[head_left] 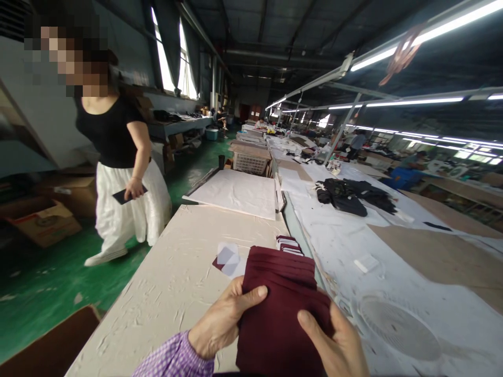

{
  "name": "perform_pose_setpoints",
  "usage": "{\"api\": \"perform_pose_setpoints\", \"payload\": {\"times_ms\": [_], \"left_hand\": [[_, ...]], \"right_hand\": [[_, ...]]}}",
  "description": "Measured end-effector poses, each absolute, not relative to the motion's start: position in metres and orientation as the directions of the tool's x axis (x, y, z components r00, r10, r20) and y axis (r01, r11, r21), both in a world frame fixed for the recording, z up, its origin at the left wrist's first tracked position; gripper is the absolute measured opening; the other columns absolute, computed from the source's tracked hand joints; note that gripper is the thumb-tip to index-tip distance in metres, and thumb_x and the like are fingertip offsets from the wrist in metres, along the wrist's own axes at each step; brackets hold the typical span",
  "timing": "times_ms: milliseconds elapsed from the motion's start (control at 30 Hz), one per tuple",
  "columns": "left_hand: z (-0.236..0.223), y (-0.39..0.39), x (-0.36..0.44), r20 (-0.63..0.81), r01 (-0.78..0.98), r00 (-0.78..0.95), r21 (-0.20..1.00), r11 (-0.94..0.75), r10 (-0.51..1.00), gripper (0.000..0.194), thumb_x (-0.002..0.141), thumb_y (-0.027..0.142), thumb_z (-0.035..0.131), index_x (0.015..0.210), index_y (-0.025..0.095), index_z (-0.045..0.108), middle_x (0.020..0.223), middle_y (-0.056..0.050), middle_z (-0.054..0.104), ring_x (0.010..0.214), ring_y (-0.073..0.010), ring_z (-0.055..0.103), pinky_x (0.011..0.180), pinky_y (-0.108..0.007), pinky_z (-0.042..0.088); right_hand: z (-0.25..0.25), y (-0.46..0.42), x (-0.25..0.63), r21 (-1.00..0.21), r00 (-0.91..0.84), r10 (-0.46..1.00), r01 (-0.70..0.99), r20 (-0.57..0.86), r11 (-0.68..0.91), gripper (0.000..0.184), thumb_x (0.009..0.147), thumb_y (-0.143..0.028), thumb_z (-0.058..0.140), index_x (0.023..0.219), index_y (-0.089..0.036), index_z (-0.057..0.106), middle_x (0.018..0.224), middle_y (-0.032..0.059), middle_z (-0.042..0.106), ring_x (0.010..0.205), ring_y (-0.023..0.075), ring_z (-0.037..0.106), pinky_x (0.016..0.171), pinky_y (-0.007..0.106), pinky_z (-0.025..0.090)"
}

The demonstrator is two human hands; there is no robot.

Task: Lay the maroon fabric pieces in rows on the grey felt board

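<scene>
A stack of folded maroon fabric pieces [281, 319] is held up between my two hands, over the near end of a cream-topped table. My left hand [230, 314] grips its left edge, thumb lying across the front. On the right edge, my right hand [334, 335] clasps it the same way, with the fingers hidden behind. Just beyond the stack lie small white and maroon squares [228, 257]. A layered pile of maroon and white pieces [290, 245] sits by the table's right edge, partly covered by the fabric.
A person [118, 136] in a black top stands in the left aisle, holding a dark flat object [129, 195]. Black garments [353, 195] and a round fan-like grille [400, 322] are on the right-hand table. An open cardboard box [51, 345] stands at lower left.
</scene>
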State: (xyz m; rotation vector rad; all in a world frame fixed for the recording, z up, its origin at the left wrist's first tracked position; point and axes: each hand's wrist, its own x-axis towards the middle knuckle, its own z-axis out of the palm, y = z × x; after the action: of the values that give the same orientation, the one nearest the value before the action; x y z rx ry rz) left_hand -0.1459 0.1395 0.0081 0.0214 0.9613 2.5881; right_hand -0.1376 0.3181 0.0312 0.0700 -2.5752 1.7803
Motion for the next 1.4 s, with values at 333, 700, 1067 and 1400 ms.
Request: {"api": "perform_pose_setpoints", "payload": {"times_ms": [333, 700, 1067, 1400], "left_hand": [[0.021, 0.139, -0.143, -0.196, -0.377, -0.926, 0.552, -0.744, 0.324, 0.042, 0.089, 0.04, 0.046, 0.114, 0.009, 0.06, 0.105, -0.013, 0.069, 0.098, -0.0207, 0.064, 0.087, -0.028, 0.05], [0.019, 0.139, -0.144, -0.205, -0.422, -0.906, 0.484, -0.766, 0.37, 0.047, 0.09, 0.04, 0.044, 0.123, 0.008, 0.053, 0.119, -0.013, 0.063, 0.118, -0.0236, 0.051, 0.104, -0.033, 0.038], [0.021, 0.142, -0.149, -0.219, -0.398, -0.917, 0.556, -0.73, 0.333, 0.047, 0.088, 0.041, 0.046, 0.121, 0.008, 0.055, 0.12, -0.014, 0.061, 0.119, -0.0268, 0.05, 0.098, -0.037, 0.044], [0.017, 0.144, -0.15, -0.157, -0.33, -0.941, 0.632, -0.701, 0.301, 0.041, 0.089, 0.038, 0.047, 0.115, 0.011, 0.06, 0.115, -0.014, 0.064, 0.108, -0.0252, 0.058, 0.093, -0.033, 0.045]], "right_hand": [[0.029, 0.317, -0.143, -0.804, -0.983, -0.061, -0.179, 0.175, 0.568, 0.029, 0.082, -0.046, 0.052, 0.093, -0.022, 0.066, 0.095, 0.0033, 0.07, 0.089, 0.0201, 0.064, 0.076, 0.022, 0.053], [0.032, 0.323, -0.146, -0.8, -0.977, -0.176, -0.203, 0.124, 0.565, 0.031, 0.084, -0.045, 0.05, 0.103, -0.023, 0.061, 0.105, 0.0034, 0.066, 0.103, 0.02, 0.058, 0.09, 0.025, 0.046], [0.026, 0.32, -0.152, -0.725, -0.971, -0.118, -0.235, 0.209, 0.647, 0.029, 0.083, -0.045, 0.051, 0.095, -0.023, 0.066, 0.103, 0.004, 0.066, 0.101, 0.0216, 0.06, 0.083, 0.028, 0.05], [0.015, 0.323, -0.158, -0.597, -0.934, -0.047, -0.264, 0.354, 0.758, 0.034, 0.079, -0.049, 0.055, 0.088, -0.019, 0.069, 0.098, 0.0109, 0.07, 0.095, 0.0286, 0.064, 0.082, 0.036, 0.052]]}}
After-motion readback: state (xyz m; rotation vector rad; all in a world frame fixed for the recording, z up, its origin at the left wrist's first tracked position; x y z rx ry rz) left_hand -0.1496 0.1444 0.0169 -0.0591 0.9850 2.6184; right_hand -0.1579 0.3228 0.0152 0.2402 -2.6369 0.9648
